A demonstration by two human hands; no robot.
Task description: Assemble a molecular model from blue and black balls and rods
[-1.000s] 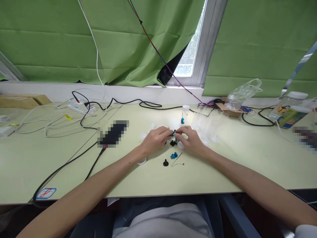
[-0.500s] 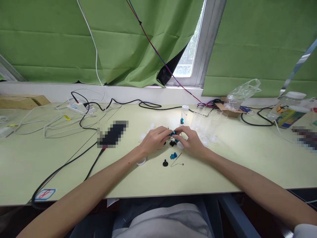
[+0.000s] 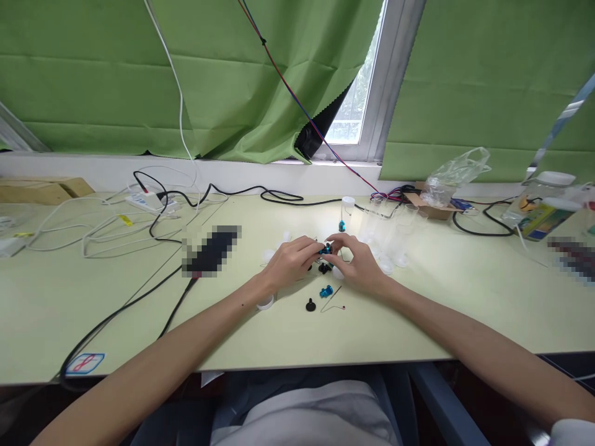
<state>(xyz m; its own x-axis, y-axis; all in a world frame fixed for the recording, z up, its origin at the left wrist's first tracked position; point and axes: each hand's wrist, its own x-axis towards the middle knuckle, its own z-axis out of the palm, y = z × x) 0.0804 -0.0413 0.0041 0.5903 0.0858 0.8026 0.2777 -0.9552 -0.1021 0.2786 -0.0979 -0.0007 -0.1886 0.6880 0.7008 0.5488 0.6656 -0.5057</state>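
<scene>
Over the middle of the table, my left hand (image 3: 290,265) pinches a small blue and black metal fitting (image 3: 326,249) from its left side. The thumb and forefinger of my right hand (image 3: 357,263) close round the same fitting from the right. Black knob-like pieces (image 3: 324,268) lie just under the fingers. Nearer to me are a loose blue fitting (image 3: 326,291), a black disc with a stem (image 3: 310,305) and a thin bent wire (image 3: 331,303). Part of a white round lid (image 3: 266,303) shows beside my left wrist. My fingers partly cover the held fitting.
Behind my hands stands a white-capped tube (image 3: 347,204) near another blue piece (image 3: 342,226). Clear plastic cups (image 3: 404,232) and white lids (image 3: 385,265) are on the right. A black pixelated object (image 3: 212,251) with a cable, white cords (image 3: 100,226) and a power strip (image 3: 151,199) lie left.
The thumb and forefinger of my right hand have spread a little further apart round the fitting, and more of it shows. My left hand stays where it was.
</scene>
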